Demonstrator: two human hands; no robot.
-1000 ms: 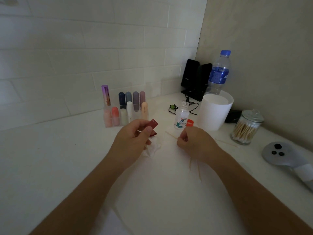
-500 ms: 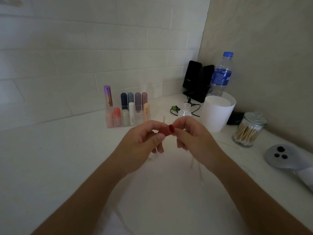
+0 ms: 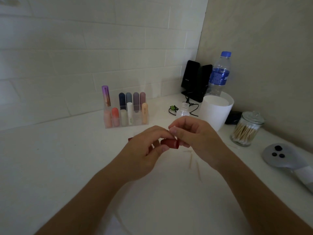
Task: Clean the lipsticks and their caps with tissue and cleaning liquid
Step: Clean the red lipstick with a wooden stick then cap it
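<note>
My left hand point(image 3: 144, 151) holds a small dark-red lipstick cap point(image 3: 170, 143) sideways between thumb and fingers, just above the white table. A second red piece point(image 3: 130, 139) peeks out behind its knuckles. My right hand point(image 3: 196, 135) meets the cap's open right end, its fingertips pinched on a thin cotton swab that is almost wholly hidden. The small clear cleaning-liquid bottle point(image 3: 183, 110) stands uncapped just behind my right hand. A clear organizer point(image 3: 126, 123) with several lipsticks stands at the back. No tissue is in sight.
A white cup point(image 3: 217, 112), a water bottle point(image 3: 220, 73) and black speakers point(image 3: 194, 80) with a cable fill the back right corner. A glass jar of cotton swabs point(image 3: 246, 131) and a grey device point(image 3: 279, 156) sit at the right. Loose swab sticks point(image 3: 193, 161) lie under my right wrist.
My right hand lifted a swab from the table and brought it up to the cap. My left hand turned the cap sideways, and both hands now meet at it.
</note>
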